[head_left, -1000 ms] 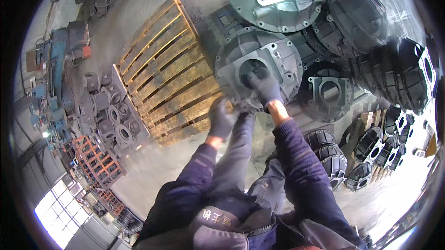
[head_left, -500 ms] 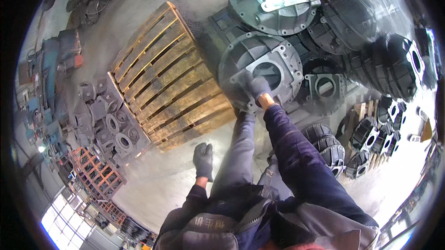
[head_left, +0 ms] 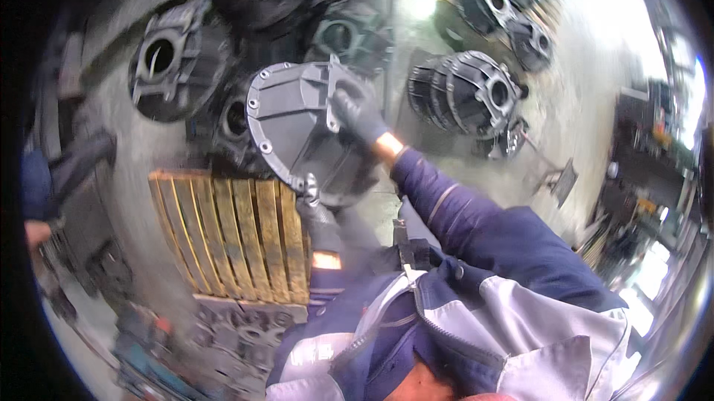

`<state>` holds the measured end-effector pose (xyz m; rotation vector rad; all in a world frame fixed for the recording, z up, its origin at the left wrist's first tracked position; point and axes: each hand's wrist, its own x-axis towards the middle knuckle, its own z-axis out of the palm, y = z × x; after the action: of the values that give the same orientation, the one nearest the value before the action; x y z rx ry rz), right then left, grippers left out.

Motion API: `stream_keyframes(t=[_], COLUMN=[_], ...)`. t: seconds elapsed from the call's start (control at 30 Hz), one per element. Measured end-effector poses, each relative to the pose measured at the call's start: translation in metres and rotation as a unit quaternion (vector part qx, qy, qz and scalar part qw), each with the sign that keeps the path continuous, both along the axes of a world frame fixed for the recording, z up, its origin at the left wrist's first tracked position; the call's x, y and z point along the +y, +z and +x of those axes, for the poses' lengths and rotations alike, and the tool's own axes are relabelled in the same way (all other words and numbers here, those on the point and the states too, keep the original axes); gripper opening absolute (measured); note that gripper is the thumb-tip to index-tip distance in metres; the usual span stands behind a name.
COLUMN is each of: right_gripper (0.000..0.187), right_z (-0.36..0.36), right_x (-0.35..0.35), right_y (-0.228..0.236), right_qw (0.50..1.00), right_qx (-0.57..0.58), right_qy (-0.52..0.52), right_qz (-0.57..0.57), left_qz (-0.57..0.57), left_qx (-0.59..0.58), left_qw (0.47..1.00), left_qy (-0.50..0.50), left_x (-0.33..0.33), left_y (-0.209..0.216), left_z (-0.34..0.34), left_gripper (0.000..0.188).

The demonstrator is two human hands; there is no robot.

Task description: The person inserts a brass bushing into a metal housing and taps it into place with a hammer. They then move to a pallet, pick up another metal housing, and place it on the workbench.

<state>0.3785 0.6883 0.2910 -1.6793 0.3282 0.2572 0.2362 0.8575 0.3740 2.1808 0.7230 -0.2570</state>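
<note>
A grey cast-metal bell housing (head_left: 294, 122) with a bolt-holed rim is tilted in front of me, between both gloved hands. My right hand (head_left: 357, 112) is closed around the edge of its smaller flange, on the upper right side. Lower down, my left hand (head_left: 316, 211) grips the wide rim, fingers over the edge. The housing's underside and inner hollow are turned away from view. Behind it lies another housing (head_left: 343, 33), and a third one (head_left: 175, 59) stands to the left.
A slatted wooden pallet (head_left: 230, 230) lies on the floor to the lower left. Nested housings (head_left: 465, 96) sit at the right, with more on a pallet farther back. Cast parts (head_left: 245, 334) are gathered beyond the pallet. Another person's hand (head_left: 37, 232) shows at the far left edge.
The housing my right hand was touching is now held up and tilted in both hands. My left hand came from beside my leg onto its rim. My view has turned and moved.
</note>
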Motion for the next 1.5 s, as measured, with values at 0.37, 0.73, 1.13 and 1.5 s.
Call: stream_keyframes(t=[0.37, 0.73, 1.13, 1.5], right_gripper=[0.063, 0.055, 0.032, 0.050], right_z=[-0.291, -0.467, -0.592, -0.530], right_x=[-0.244, -0.363, -0.537, -0.704], right_y=[0.081, 0.122, 0.017, 0.110], right_qw=[0.758, 0.674, 0.669, 0.789], right_qx=[0.191, 0.028, 0.061, 0.086], right_qy=[-0.490, -0.673, -0.668, -0.521], right_qz=[0.386, 0.305, 0.321, 0.315], left_qz=[-0.138, -0.174, -0.009, -0.199], left_qx=[0.033, 0.114, 0.092, 0.108], left_qw=[0.957, 0.869, 0.819, 0.927], left_qy=[-0.254, -0.448, -0.567, -0.300], left_x=[-0.266, -0.448, -0.632, -0.734], left_y=[0.104, 0.135, 0.143, 0.144], left_z=[-0.071, -0.170, -0.267, -0.266], left_gripper=[0.028, 0.031, 0.045, 0.030])
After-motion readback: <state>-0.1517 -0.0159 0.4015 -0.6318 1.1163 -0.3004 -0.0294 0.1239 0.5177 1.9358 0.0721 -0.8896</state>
